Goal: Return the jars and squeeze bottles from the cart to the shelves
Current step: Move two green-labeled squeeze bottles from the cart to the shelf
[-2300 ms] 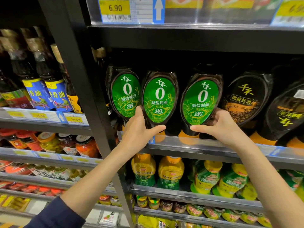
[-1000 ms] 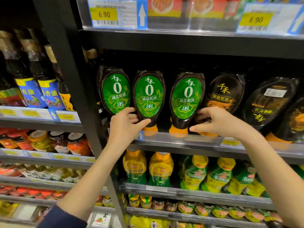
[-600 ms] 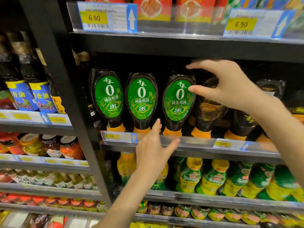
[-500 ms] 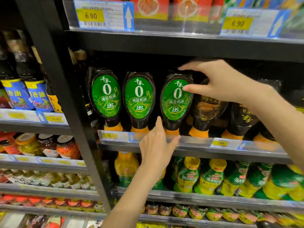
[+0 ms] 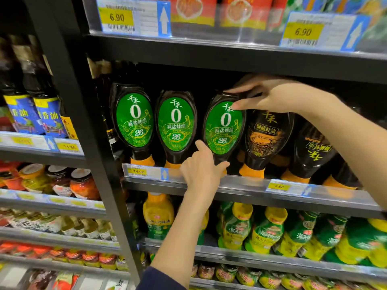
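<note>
Nearest, the left hand (image 5: 201,172) is seen reaching up with its thumb and fingers spread around the narrow lower end of the third green-labelled squeeze bottle (image 5: 223,130), just above its orange cap, in a loose cradle rather than a tight clamp. Higher up, the right hand (image 5: 278,99) is pinched over the same bottle's top edge, thumb on the label and fingers laid across the dark crown. The bottle is stood cap-down on the shelf rail (image 5: 240,185), tilted slightly to the right, close against the dark gold-printed bottle (image 5: 268,135) beside it.

The step appears to be straightening and facing this bottle. It would be done best by steadying the base while the top is eased upright, so the label is squared with the two green bottles (image 5: 155,124) to its left and the cap is seated behind the rail.

On the green labels "千禾", a large "0", "减盐蚝油" and "26" can be read. On the rail tag (image 5: 138,171) "14.90" is printed; on the tags above (image 5: 117,17), "6.90". The cart is not shown.
</note>
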`<state>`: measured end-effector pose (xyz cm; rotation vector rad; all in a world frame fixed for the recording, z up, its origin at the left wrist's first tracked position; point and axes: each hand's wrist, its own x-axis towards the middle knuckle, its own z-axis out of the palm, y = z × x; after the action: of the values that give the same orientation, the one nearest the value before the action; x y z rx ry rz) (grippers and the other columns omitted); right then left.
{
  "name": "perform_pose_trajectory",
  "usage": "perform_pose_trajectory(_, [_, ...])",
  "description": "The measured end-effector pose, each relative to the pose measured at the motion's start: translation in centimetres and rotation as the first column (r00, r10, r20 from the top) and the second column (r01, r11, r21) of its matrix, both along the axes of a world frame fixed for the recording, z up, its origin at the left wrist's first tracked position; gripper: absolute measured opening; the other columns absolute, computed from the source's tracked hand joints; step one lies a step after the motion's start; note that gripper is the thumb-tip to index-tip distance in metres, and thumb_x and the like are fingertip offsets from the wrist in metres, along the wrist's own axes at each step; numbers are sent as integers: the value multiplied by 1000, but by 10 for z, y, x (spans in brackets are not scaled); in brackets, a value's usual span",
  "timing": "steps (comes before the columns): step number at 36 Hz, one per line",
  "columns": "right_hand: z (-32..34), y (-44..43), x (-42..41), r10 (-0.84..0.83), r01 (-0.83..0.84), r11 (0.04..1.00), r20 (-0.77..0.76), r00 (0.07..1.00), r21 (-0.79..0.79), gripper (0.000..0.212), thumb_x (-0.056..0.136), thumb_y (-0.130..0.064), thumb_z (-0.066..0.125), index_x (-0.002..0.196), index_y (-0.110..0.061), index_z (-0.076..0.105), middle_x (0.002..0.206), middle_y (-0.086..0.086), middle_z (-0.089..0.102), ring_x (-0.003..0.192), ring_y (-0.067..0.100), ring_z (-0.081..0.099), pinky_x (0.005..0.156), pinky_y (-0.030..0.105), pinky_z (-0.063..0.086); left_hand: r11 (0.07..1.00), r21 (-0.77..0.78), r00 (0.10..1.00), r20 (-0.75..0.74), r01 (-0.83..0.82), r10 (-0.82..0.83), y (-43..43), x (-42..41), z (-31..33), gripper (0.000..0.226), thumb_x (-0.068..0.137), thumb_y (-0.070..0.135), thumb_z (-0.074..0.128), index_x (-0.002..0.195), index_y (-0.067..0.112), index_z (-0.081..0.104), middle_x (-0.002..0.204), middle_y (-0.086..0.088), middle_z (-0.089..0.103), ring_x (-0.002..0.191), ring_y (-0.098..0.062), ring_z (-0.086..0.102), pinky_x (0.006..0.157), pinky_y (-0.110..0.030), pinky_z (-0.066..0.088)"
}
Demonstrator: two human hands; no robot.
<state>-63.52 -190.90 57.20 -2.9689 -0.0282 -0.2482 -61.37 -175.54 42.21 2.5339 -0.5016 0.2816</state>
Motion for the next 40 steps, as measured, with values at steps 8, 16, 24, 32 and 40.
perform_pose_trajectory(8, [5,9,0,-34,43,992,-70,997,120,46,80,-53,61,124,-47,51,123,-18,49,111,8,48,100,27,36,1000,-21,999,40,0,1,2,-1,-4,68,78,56,63,118,8,36,93,-5,68,86,-27,66,59,-31,33])
perform_pose_trajectory(16, [7,16,-7,-33,41,986,-57,998,161,79,42,-87,55,112,-52,57,131,-10,55,118,15,54,106,40,39,998,-35,999,12,47,-46,5,2,-4,61,79,54,63,112,10,37,96,-6,67,91,-30,64,62,-33,36])
perform_pose_trajectory(24, [-3,23,-19,-71,63,993,86,994,100,44,80,-47,61,124,-45,53,130,-3,57,111,18,57,93,31,44,997,-50,998,11,60,-60,8,-1,-8,65,82,54,59,123,9,36,100,-7,66,94,-29,64,63,-32,37])
perform_pose_trajectory(32, [-3,49,-27,3,17,993,173,985,-116,58,86,-33,62,139,-20,42,145,4,44,135,19,39,100,19,26,952,-193,970,7,239,-243,38,3,-7,55,88,45,56,133,14,46,122,-4,63,115,-26,56,95,-42,44])
perform_pose_trajectory(40, [3,95,3,65,-41,989,166,984,-141,65,87,-37,59,144,-18,33,149,1,39,137,18,36,103,19,26,927,-343,987,110,151,-120,90,25,-2,30,84,35,63,104,12,64,100,-3,68,95,-21,63,87,-40,49])
